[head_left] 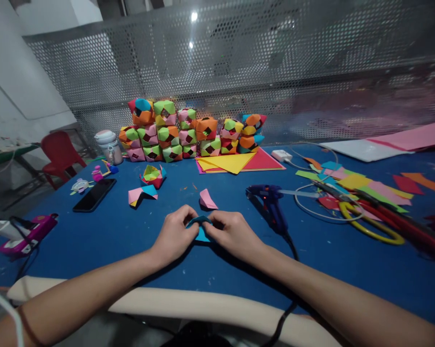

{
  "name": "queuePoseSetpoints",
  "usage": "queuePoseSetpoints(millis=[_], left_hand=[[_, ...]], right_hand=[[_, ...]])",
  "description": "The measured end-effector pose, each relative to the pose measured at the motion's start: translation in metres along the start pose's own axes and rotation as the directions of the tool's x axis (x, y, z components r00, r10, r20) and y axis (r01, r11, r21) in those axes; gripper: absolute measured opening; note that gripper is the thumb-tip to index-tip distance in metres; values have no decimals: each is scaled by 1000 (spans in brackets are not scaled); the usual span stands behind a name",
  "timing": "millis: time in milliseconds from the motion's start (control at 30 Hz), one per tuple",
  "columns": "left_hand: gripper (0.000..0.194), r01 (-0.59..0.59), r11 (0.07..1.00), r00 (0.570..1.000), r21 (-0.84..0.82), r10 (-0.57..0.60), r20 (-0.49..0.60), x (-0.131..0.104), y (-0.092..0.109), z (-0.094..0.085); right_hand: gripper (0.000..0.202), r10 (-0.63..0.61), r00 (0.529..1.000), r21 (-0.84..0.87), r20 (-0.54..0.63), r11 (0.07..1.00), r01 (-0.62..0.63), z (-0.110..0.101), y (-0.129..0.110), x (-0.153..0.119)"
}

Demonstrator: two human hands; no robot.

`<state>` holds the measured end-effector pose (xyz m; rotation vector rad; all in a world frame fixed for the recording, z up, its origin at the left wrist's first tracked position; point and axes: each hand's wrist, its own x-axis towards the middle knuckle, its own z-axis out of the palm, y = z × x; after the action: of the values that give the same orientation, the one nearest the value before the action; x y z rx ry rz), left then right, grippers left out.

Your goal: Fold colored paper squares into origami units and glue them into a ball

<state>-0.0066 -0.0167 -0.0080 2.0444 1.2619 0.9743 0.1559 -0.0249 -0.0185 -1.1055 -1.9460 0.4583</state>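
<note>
Two hands [176,235] [235,233] pinch one blue paper [203,235] in their grip near one pink piece [207,200].

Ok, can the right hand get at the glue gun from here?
Probably yes: the glue gun lies just beyond the right hand, off to its right, and nothing visible stands between them. However, the right hand is pinching the blue paper with the left hand, so it would likely need to let go first.

Blue piece [203,235]: matt paper. Glue gun [270,193]: smooth plastic. Phone [94,195]: glossy face. Perforated screen [224,72]: shiny metal.
</note>
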Motion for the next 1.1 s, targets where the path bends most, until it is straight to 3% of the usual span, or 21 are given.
queuePoseSetpoints(millis=[200,300,400,467,633,900,1100], left_hand=[[3,11,1000,1000,-20,-11,-10,-2,1,3],[10,43,995,999,-94,-39,36,-1,6,-1],[22,98,970,993,-224,-82,80,5,11,-10],[24,111,957,994,-269,-100,52,12,12,-18],[23,178,934,984,-309,-170,54,36,2,-25],[31,224,966,973,-126,-215,81,78,-13,5],[8,234,957,971,-171,-224,80,88,-15,17]], right_hand=[[21,-24,1000,13,10,1000,24,0,1,0],[19,-26,1000,46,-16,999,26,-8,2,2],[18,92,984,145,-153,987,-69,-22,3,6],[20,195,952,237,-235,962,-139,-32,5,10],[25,280,910,363,-307,918,-160,-39,14,18],[26,294,909,376,-295,910,-173,-33,22,22],[25,270,914,346,-303,925,-159,-32,27,23]])
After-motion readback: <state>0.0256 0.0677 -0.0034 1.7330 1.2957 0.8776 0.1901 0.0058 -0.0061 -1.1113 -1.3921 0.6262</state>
